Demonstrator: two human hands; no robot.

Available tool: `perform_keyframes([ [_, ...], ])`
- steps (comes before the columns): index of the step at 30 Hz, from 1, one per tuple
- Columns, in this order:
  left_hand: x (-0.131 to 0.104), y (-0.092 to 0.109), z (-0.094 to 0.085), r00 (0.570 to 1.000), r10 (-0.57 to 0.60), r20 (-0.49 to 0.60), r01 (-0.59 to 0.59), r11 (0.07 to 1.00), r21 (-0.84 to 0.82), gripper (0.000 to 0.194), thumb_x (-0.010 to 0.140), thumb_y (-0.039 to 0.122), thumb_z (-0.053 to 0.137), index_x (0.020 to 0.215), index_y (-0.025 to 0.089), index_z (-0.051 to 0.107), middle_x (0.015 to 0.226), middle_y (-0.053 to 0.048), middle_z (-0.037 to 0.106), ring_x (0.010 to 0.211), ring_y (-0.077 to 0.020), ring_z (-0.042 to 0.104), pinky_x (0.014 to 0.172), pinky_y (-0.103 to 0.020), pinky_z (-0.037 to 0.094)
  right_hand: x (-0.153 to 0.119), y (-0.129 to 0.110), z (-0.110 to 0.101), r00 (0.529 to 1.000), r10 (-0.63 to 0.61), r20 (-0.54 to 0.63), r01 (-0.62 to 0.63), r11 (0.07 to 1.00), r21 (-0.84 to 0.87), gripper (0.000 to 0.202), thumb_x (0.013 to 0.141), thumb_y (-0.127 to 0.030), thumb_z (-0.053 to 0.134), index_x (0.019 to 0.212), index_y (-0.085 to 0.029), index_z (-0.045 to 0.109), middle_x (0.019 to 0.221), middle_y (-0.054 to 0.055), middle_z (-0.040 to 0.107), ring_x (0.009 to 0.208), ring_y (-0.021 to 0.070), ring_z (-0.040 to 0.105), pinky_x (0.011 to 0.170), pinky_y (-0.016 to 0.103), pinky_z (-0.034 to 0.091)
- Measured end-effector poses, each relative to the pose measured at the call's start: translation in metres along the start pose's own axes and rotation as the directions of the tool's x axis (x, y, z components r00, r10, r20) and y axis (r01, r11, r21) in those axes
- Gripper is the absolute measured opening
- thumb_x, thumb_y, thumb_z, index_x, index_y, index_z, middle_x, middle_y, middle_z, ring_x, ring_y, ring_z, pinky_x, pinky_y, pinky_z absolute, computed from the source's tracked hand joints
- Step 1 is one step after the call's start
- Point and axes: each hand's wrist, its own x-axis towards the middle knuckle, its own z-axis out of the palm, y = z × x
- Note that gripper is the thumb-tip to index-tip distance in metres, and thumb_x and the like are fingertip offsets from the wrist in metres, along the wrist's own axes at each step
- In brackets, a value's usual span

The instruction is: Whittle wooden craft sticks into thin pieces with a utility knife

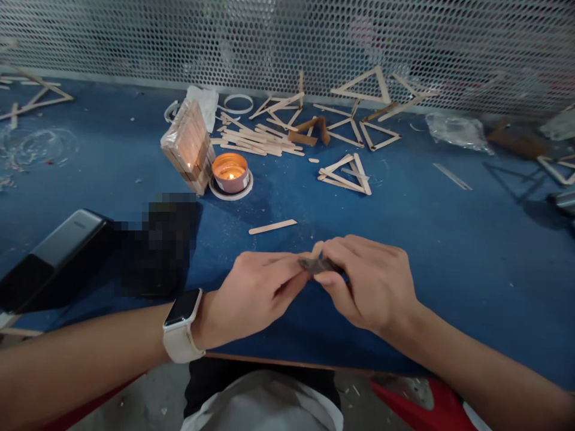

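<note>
No text can be read — labels, brands, numbers — anywhere.

lit candle (230, 173), wrapped stick bundle (189, 146), stick triangles (347, 172), phone (54, 254)

A big blue table (449, 239) holds a lit candle (230, 172), loose wooden sticks (256, 139) (some glued into triangles (348, 173)) and a dark phone (49, 257).
</note>
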Motion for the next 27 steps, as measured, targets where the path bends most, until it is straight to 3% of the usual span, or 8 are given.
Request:
perform_keyframes([
  [3, -0.003, 0.0, 0.003, 1.0, 0.011, 0.025, -0.012, 1.0, 0.003, 0.023, 0.104, 0.015, 0.059, 0.083, 0.017, 0.069, 0.08, 0.001, 0.08, 0.073, -0.0133, 0.08, 0.065, -0.019, 0.058, -0.001, -0.004, 0.001, 1.0, -0.009, -0.002, 0.009, 0.999, 0.038, 0.065, 0.115, -0.058, 0.021, 0.079, -0.02, 0.059, 0.065, 0.001, 0.063, 0.057, 0.0147, 0.055, 0.059, 0.032, 0.034],
  [7, 0.0, 0.003, -0.004, 0.999, 0.028, -0.033, -0.028, 1.0, 0.001, 0.015, 0.103, 0.013, 0.062, 0.091, 0.016, 0.071, 0.096, -0.001, 0.084, 0.083, -0.0106, 0.081, 0.076, -0.014, 0.059, -0.002, 0.002, -0.003, 1.0, -0.018, -0.019, 0.019, 0.999, 0.037, 0.065, 0.114, -0.061, 0.021, 0.074, -0.021, 0.054, 0.062, 0.001, 0.06, 0.056, 0.0145, 0.052, 0.058, 0.032, 0.032],
  [10, 0.0, 0.003, -0.007, 0.998, 0.015, -0.055, -0.013, 0.999, 0.037, 0.016, 0.103, 0.015, 0.063, 0.089, 0.016, 0.07, 0.09, 0.001, 0.083, 0.072, -0.0089, 0.078, 0.068, -0.015, 0.057, -0.001, 0.005, -0.003, 0.999, -0.008, -0.031, 0.008, 1.0, -0.015, 0.064, 0.114, -0.06, 0.024, 0.071, -0.022, 0.052, 0.059, 0.001, 0.056, 0.054, 0.0146, 0.048, 0.055, 0.032, 0.029],
  [14, -0.004, -0.001, 0.0, 0.999, 0.032, 0.002, -0.032, 0.998, 0.052, 0.023, 0.106, 0.019, 0.058, 0.085, 0.018, 0.067, 0.078, 0.002, 0.079, 0.071, -0.0138, 0.079, 0.063, -0.02, 0.058, 0.0, -0.002, 0.001, 1.0, -0.013, -0.016, 0.014, 0.999, 0.037, 0.065, 0.115, -0.059, 0.022, 0.075, -0.02, 0.057, 0.063, 0.001, 0.061, 0.056, 0.0146, 0.052, 0.057, 0.031, 0.032],
  [20, -0.003, 0.004, -0.005, 0.997, 0.069, -0.024, -0.068, 0.997, 0.042, 0.015, 0.105, 0.016, 0.058, 0.096, 0.017, 0.07, 0.096, -0.002, 0.084, 0.084, -0.0123, 0.082, 0.076, -0.017, 0.062, 0.0, -0.003, -0.004, 0.998, -0.036, -0.045, 0.038, 0.998, 0.041, 0.066, 0.114, -0.061, 0.021, 0.074, -0.021, 0.054, 0.062, 0.0, 0.059, 0.055, 0.0139, 0.05, 0.058, 0.032, 0.033],
  [24, -0.001, 0.004, -0.007, 0.999, 0.029, -0.024, -0.027, 0.995, 0.098, 0.019, 0.105, 0.018, 0.06, 0.088, 0.018, 0.069, 0.089, 0.0, 0.084, 0.07, -0.0103, 0.079, 0.064, -0.016, 0.058, 0.0, 0.003, -0.002, 0.999, -0.01, -0.04, 0.01, 1.0, -0.013, 0.065, 0.114, -0.061, 0.021, 0.07, -0.022, 0.05, 0.058, 0.0, 0.055, 0.052, 0.0139, 0.048, 0.054, 0.033, 0.029],
  [27, -0.003, 0.002, -0.001, 0.999, 0.044, -0.008, -0.043, 0.997, 0.067, 0.019, 0.105, 0.019, 0.059, 0.088, 0.019, 0.069, 0.082, 0.001, 0.081, 0.073, -0.0129, 0.08, 0.064, -0.018, 0.059, -0.001, -0.002, 0.001, 1.0, -0.012, -0.027, 0.013, 0.999, 0.037, 0.067, 0.114, -0.06, 0.019, 0.074, -0.021, 0.055, 0.061, 0.0, 0.059, 0.054, 0.0142, 0.051, 0.056, 0.032, 0.031],
])
